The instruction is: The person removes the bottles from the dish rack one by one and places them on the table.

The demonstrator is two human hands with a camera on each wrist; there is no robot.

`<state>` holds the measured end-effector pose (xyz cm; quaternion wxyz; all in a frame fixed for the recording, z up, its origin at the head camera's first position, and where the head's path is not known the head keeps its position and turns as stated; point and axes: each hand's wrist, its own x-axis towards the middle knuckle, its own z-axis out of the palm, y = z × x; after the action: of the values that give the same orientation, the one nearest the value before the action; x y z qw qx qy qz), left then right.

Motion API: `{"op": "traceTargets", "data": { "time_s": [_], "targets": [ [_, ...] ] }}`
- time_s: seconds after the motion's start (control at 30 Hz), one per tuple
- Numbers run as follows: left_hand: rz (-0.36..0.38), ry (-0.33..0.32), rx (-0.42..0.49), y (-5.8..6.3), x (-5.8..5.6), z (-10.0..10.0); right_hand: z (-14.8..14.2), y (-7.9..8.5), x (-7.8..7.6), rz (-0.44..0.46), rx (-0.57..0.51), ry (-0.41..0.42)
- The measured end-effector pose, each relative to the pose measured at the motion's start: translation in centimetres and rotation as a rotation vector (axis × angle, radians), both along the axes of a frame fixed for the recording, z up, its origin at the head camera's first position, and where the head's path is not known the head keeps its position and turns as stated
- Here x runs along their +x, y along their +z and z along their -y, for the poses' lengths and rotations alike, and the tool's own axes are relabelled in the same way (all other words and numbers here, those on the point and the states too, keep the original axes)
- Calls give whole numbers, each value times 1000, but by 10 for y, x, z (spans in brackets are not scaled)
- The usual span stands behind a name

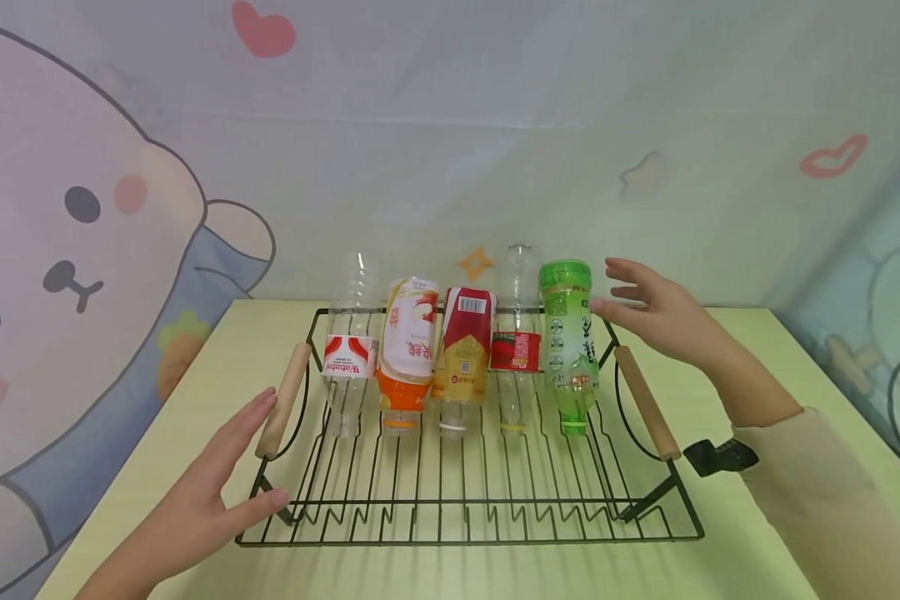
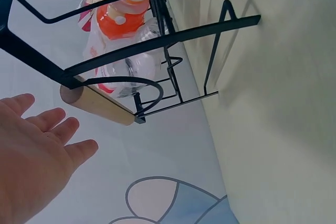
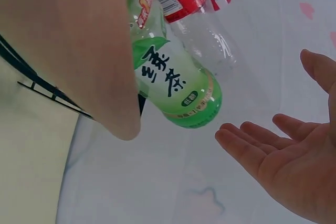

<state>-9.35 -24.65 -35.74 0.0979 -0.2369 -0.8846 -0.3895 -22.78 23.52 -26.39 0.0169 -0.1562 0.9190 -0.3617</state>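
Note:
Several capless plastic bottles lean neck-down in a row on a black wire rack (image 1: pixel 465 502). From the left they are a clear bottle with a red-and-white label (image 1: pixel 348 357), a white-and-orange bottle (image 1: pixel 408 333), a red-and-yellow bottle (image 1: pixel 465 346), a clear bottle with a red label (image 1: pixel 516 352) and a green tea bottle (image 1: pixel 570 325). Beside the rack's left wooden handle (image 1: pixel 283 404), my left hand (image 1: pixel 202 492) is spread and holds nothing. My right hand (image 1: pixel 663 312) is by the green bottle's upper end, fingers extended; the right wrist view shows a gap between them.
The rack stands on a pale yellow table (image 1: pixel 750 350) and has a second wooden handle (image 1: pixel 647 404) on its right. Behind the table hangs a cartoon-printed cloth (image 1: pixel 450 150). A black strap piece (image 1: pixel 720 457) sticks out from the right sleeve.

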Motion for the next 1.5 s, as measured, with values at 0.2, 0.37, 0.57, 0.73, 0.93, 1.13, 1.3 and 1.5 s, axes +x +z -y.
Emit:
{"op": "traceTargets", "data": {
  "time_s": [0.2, 0.37, 0.57, 0.73, 0.93, 1.13, 1.3, 1.5],
  "targets": [
    [-2, 20, -6, -9, 4, 1, 3, -7, -8, 95, 53, 18],
    [34, 31, 0, -12, 6, 1, 2, -11, -12, 140, 80, 45],
    [39, 14, 17, -16, 6, 1, 1, -21, -18, 190, 75, 47],
    [4, -4, 24, -20, 5, 2, 5, -31, -23, 200, 92, 31],
    [46, 12, 37, -21, 6, 1, 15, -39, -24, 223, 40, 44],
    [44, 12, 34, -23, 7, 0, 19, -45, -25, 216, 7, 36],
    [-3, -23, 39, -26, 5, 2, 21, -43, -22, 223, 48, 9],
    [-50, -48, 36, -27, 1, 4, 22, -40, -17, 235, 106, -9]
  ]
}}
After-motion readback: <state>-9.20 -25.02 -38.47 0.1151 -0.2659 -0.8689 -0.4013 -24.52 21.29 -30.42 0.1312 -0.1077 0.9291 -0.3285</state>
